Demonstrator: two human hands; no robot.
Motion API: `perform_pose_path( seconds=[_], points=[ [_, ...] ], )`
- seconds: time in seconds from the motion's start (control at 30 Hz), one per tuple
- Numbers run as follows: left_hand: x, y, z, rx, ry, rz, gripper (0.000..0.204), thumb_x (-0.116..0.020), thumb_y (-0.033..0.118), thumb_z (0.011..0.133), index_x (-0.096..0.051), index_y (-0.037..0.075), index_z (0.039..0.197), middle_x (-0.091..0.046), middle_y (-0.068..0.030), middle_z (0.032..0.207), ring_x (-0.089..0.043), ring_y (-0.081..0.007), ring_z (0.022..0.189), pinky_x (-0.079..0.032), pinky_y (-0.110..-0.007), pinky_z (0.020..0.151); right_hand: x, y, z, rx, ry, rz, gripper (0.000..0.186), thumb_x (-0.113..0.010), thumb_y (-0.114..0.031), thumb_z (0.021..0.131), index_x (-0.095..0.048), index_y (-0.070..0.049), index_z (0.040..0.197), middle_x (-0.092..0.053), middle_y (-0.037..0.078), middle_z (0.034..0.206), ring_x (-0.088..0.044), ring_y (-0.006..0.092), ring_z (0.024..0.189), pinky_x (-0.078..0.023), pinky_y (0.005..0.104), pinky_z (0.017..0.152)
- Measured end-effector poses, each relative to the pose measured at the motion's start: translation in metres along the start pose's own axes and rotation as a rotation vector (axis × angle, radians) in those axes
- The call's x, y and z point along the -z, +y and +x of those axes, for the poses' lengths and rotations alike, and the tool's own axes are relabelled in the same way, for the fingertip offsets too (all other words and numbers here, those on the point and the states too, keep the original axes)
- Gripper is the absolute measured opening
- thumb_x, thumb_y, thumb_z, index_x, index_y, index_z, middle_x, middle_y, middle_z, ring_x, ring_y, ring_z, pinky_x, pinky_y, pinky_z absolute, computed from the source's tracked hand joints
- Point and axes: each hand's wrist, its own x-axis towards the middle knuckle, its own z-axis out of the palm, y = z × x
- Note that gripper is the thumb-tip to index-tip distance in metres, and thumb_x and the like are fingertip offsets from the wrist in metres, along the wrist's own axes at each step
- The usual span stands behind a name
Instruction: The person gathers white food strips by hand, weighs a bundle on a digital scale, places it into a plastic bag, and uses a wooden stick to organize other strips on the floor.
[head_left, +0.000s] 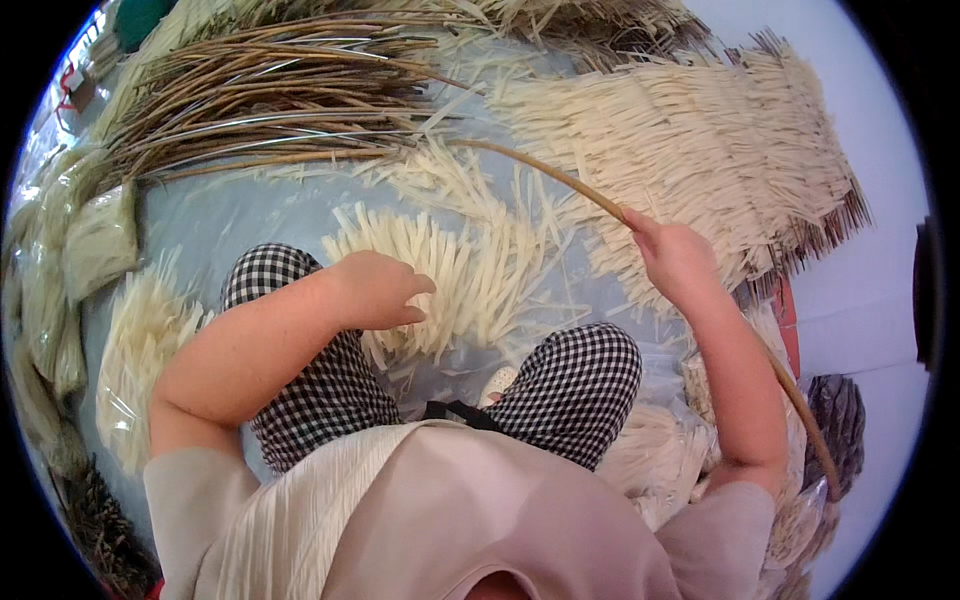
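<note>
My right hand (678, 262) is closed around a long, thin brown stick (560, 175). One end of the stick reaches forward to the left, and the rest runs back past my right forearm. My left hand (385, 290) is over a loose pile of pale, flat strips (470, 270) in front of my knees. Its thumb and fingers are apart, and I see nothing held between them. Whether its fingertips touch the strips I cannot tell.
A bundle of brown sticks (290, 95) lies at the far left. Layered rows of pale strips on sticks (690, 150) are stacked at the far right. Clear-wrapped bundles (100, 240) line the left side, near more pale strips (145, 350). Plastic-wrapped strips (650, 450) lie beside my right knee.
</note>
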Motion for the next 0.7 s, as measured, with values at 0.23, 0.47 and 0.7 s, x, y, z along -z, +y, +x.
perform_pose_path(
  seconds=[0.23,0.47,0.7],
  points=[
    [-0.008,-0.002,-0.02,0.029,-0.018,0.005,0.046,-0.058,0.041,0.089,-0.056,0.015,0.127,-0.066,-0.0133,0.104,-0.064,-0.0323,0.095,-0.051,-0.044,0.081,0.11,0.019,-0.121,-0.044,-0.081,0.107,0.032,-0.06,-0.01,0.087,-0.065,-0.017,0.118,-0.063,0.02,0.078,-0.062,0.0359,0.07,-0.048,0.0415,0.064],
    [-0.014,-0.005,-0.011,-0.039,0.041,0.026,0.047,-0.058,0.04,0.089,-0.055,0.015,0.129,-0.067,-0.0129,0.103,-0.064,-0.0319,0.096,-0.051,-0.043,0.081,0.103,0.016,-0.1,-0.126,0.185,0.089,0.034,-0.06,-0.009,0.088,-0.065,-0.019,0.119,-0.063,0.019,0.078,-0.063,0.0343,0.069,-0.048,0.0381,0.063],
    [-0.008,-0.004,-0.003,-0.011,-0.006,0.003,0.047,-0.056,0.04,0.09,-0.054,0.015,0.131,-0.067,-0.0128,0.109,-0.062,-0.0314,0.102,-0.05,-0.043,0.085,0.064,-0.024,-0.017,0.029,0.243,-0.155,0.032,-0.052,-0.021,0.093,-0.062,-0.026,0.123,-0.065,0.017,0.076,-0.063,0.0355,0.073,-0.05,0.0462,0.065]
  ],
)
